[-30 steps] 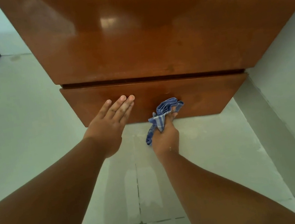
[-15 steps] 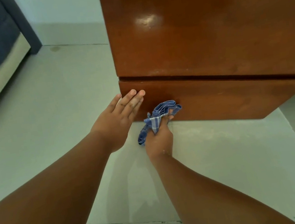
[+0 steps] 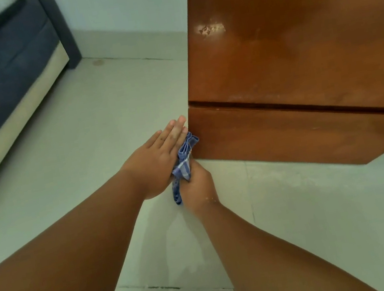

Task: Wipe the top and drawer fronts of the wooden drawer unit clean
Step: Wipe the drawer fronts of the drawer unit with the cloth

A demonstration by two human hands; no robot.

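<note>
We're low at the wooden drawer unit, which stands on the tiled floor, w/ the btm drawer front right ahead of us. Our right hand has its fingers curled round a bunched blue checked cloth. The cloth's top end pokes up and touches the left corner of that btm front, and a tail hangs down beside the wrist. Our left hand is flat, fingers straight and together, tips just beside the unit's left edge, lying partly over the cloth; can't tell if it actually touches the wood.

Handling, as we judge it: cloth is light, soft, limp, so it'll fold and slip unless gripped in a wad, i.e. hold the middle bunched in the fist & leave a pad sticking out to rub with. The unit looks heavy & stiff, glossy finish, prob. won't shift under wiping pressure; flat palm on the side is enough to steady. The upper drawer front shows a scuffed pale patch near its left edge; go gentle there, finish may flake. Top of the unit isn't in view, so can't say how clean it is.
</note>
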